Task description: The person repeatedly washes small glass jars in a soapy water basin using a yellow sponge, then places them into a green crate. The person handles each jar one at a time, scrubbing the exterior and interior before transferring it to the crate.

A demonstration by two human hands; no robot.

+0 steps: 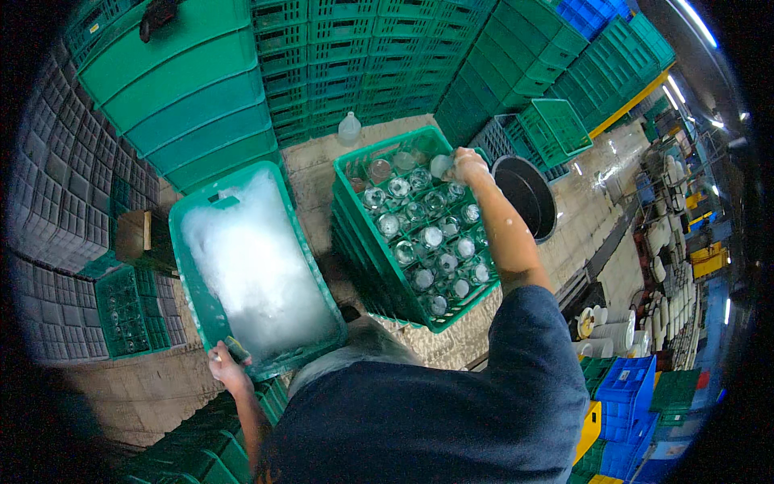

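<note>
Two bare hands: well apart, the left hand [228, 371] at the near left corner of a tub [201, 302], the right hand [471, 168] at the far right corner of a crate [355, 254].
Left fingers: closed on a small sponge [238, 349], yellow and dark green, by the tub's rim.
Right fingers: seemingly closed round a held glass [441, 166], clouded and pale, at the crate's edge; flecks of suds dot the forearm.
Glasses in crate: many clear glasses [431, 236] in close rows, round ends up; whether these are bases or mouths is hard to tell.
Crate progress: most of it looks filled. How many glasses are washed and how many are left cannot be told; with one in hand and the sponge gripped, the work seems midway.
Foam: thick, white and soft-edged [250, 250], heaped over most of the tub; anything beneath is hidden.
Plastic: tub smooth, green, round-cornered; crate green, slatted and straight-sided, atop a stack.
Beyond the crate: a translucent jug [349, 129] and a round black bucket [524, 198], open-topped.
Surroundings: ribbed green bins [185, 97], latticed green crates [347, 64], grey crates [64, 177] at left, white dishes [617, 335] at right.
</note>
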